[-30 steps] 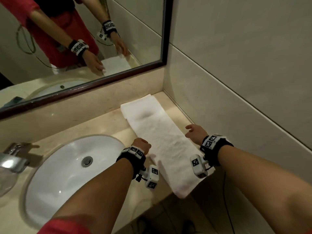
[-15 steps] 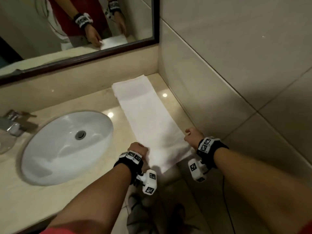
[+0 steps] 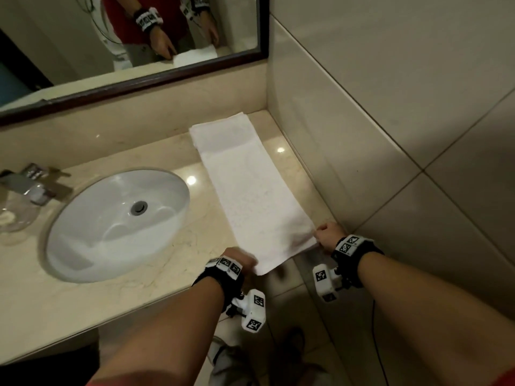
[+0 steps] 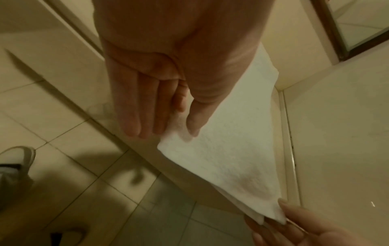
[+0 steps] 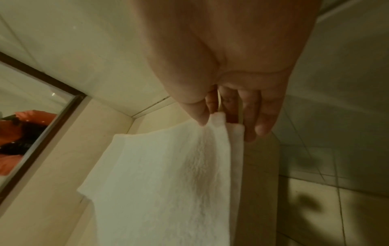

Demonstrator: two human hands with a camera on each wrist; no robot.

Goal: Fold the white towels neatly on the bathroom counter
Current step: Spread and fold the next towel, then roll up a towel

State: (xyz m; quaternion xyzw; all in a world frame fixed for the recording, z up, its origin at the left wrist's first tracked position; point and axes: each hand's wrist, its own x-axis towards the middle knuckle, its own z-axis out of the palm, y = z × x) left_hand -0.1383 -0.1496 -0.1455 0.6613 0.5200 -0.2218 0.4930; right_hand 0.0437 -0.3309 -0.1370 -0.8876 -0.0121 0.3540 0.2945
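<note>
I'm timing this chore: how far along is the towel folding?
Done: the white towel is already a long narrow strip on the counter. In hand: left hand and right hand each pinch a near corner. Left: folding it crosswise into a compact stack.

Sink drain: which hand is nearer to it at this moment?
Left. The left hand pinches the towel at its near corner on the sink side of it; the right hand pinches the wall-side corner, farther from the drain.

Nubby terry-cloth towel [image 3: 259, 196] on glossy polished-stone counter [image 3: 172, 260]
</note>
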